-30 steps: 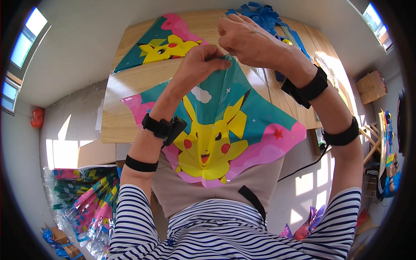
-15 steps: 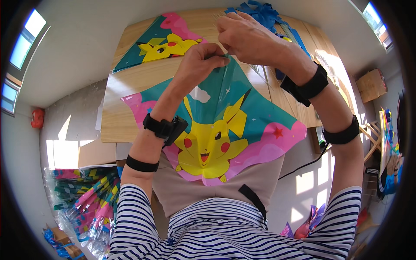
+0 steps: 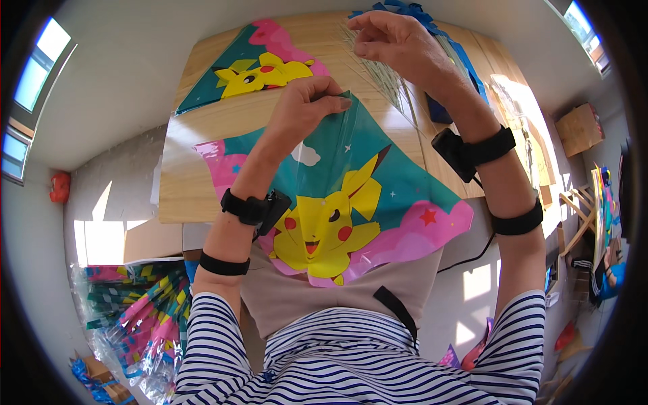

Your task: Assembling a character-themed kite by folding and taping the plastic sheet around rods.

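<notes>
A diamond-shaped kite [image 3: 398, 199] in teal and pink, printed with a yellow cartoon creature, hangs across my lap and the table's near edge. At its top corner, my left hand [image 3: 314, 101] pinches the sheet between thumb and fingers. My right hand [image 3: 398, 47] is raised farther off to the right, apart from the kite. Its fingers are curved with a gap to the thumb, and nothing shows between them. Below and beside it lies a bundle of thin pale sticks [image 3: 386, 84] on the table.
A folded kite of the same print [image 3: 223, 88] lies on the wooden table [image 3: 182, 175] at the far left. Blue strips [image 3: 432, 30] are heaped at the back right. Plastic-wrapped colourful kites [image 3: 142, 317] lie low at the left. A wooden-legged stand [image 3: 579, 216] is at the right.
My right hand has left the kite's top corner and moved up and right, over the sticks. My left hand still holds the corner, slightly lower; the kite has shifted a little left.
</notes>
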Available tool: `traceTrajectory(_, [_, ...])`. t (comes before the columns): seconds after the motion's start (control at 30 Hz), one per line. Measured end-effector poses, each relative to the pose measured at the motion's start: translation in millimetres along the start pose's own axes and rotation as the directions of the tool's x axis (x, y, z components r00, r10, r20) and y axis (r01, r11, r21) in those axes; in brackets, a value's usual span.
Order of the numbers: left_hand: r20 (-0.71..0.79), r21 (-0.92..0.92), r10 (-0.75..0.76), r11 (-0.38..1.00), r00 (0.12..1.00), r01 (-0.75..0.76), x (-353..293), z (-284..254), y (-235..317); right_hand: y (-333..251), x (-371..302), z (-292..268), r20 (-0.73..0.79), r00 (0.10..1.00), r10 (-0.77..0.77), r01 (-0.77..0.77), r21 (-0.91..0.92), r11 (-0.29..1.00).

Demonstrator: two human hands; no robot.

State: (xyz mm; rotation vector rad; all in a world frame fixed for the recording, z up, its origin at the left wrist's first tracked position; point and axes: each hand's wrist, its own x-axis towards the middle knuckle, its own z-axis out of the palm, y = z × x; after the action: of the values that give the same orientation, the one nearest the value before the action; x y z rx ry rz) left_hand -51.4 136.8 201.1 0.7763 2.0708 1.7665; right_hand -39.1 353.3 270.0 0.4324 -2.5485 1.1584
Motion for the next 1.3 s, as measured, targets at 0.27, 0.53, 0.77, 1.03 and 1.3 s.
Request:
traceTrajectory(0.27, [-0.033, -0.055, 0.053, 0.997, 0.998, -0.055, -2.3, 0.5, -0.6, 10.3, -54.1, 47.1, 0.072, 0.971, 0.227, -0.225, 0.595, 0.772])
traceTrajectory(0.53, [-0.086, 0.000, 0.067, 0.998, 0.994, -0.067, -4.8, 2.2, 2.0, 7.3, -57.2, 61.8, -0.113, 0.953, 0.280, -0.146, 0.639, 0.755])
traceTrajectory(0.77, [-0.141, -0.048, 0.088, 0.994, 0.986, -0.096, -4.6, 2.0, 0.2, 1.8, -63.4, 68.6, -0.230, 0.963, 0.137, -0.052, 0.342, 0.938])
traceTrajectory(1.03, [-0.133, -0.043, 0.100, 0.993, 0.986, -0.106, -7.4, 0.8, 1.0, -11.5, -63.9, 64.2, -0.299, 0.953, -0.048, 0.076, 0.084, 0.994])
traceTrajectory(1.3, [-0.146, -0.052, 0.111, 0.991, 0.983, -0.119, -7.0, 3.3, 2.8, 1.1, -61.9, 64.9, -0.278, 0.922, -0.269, 0.218, -0.199, 0.955])
